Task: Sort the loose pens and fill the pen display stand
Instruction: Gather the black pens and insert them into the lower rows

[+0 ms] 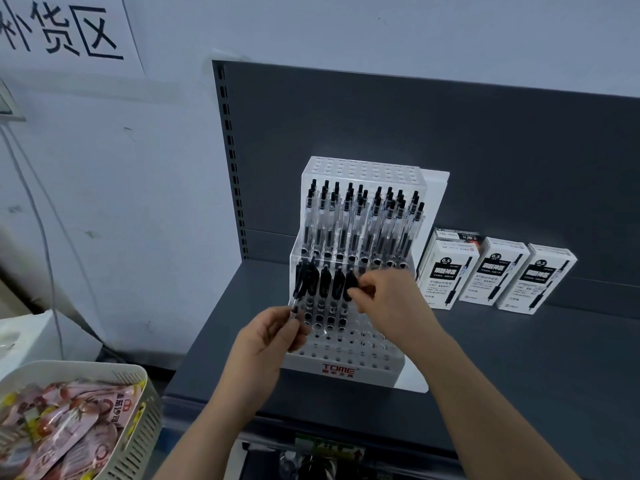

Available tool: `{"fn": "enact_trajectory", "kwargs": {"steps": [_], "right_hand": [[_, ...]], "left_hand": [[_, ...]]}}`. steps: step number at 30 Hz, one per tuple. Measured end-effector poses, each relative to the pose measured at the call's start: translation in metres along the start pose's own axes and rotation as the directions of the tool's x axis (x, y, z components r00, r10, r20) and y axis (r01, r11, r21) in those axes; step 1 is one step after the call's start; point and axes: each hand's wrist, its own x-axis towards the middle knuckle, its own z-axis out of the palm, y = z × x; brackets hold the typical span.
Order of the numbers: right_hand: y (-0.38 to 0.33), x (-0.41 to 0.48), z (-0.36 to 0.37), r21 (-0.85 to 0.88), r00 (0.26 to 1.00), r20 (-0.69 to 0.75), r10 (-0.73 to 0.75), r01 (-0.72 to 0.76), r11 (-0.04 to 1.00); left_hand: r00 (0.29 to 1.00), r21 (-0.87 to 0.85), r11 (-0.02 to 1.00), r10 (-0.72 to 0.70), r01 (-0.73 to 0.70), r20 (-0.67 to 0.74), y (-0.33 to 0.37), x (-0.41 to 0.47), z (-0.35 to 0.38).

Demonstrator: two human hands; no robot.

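A clear stepped pen display stand [360, 374] marked TOME stands on the dark grey shelf [519, 375]. Its upper tier holds several clear pens with black tops [360, 216]. Several black pens [325, 280] stand in the left part of the middle tier. My right hand [391, 299] pinches the top of a black pen [350, 284] at the right end of that row. My left hand [266, 337] grips a small bunch of pens [294, 308] in front of the stand's lower left, their black tips pointing up.
Three white pen boxes [495, 273] stand upright to the right of the stand against the shelf's back panel. A white slotted basket [138, 403] with pink snack packets sits at the lower left. The stand's lower front rows show open holes.
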Motion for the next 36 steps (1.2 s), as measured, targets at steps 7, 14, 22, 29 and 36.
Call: {"fn": "enact_trajectory", "kwargs": {"steps": [7,14,22,29,36], "right_hand": [[-0.009,-0.018,-0.006,0.391,1.0,-0.011,0.02,-0.014,0.92],[-0.016,-0.026,-0.018,0.558,0.999,0.019,0.045,-0.048,0.828],[-0.003,-0.026,-0.04,0.508,0.994,-0.007,0.107,-0.089,0.857],[0.004,-0.018,-0.039,0.166,0.996,-0.086,0.022,-0.007,0.986],[0.006,-0.005,-0.003,-0.072,0.995,0.086,0.059,-0.053,0.996]], "left_hand": [[0.998,0.031,1.0,-0.005,0.003,0.066,0.001,0.002,0.013],[0.997,0.227,0.974,0.01,-0.027,0.077,0.005,0.003,0.032],[0.992,0.358,0.929,0.117,-0.096,-0.038,0.014,0.005,0.038],[0.93,0.769,0.593,0.366,-0.239,0.007,0.015,0.009,0.016],[0.907,0.856,0.451,0.419,-0.251,0.045,0.014,0.01,0.011]]}}
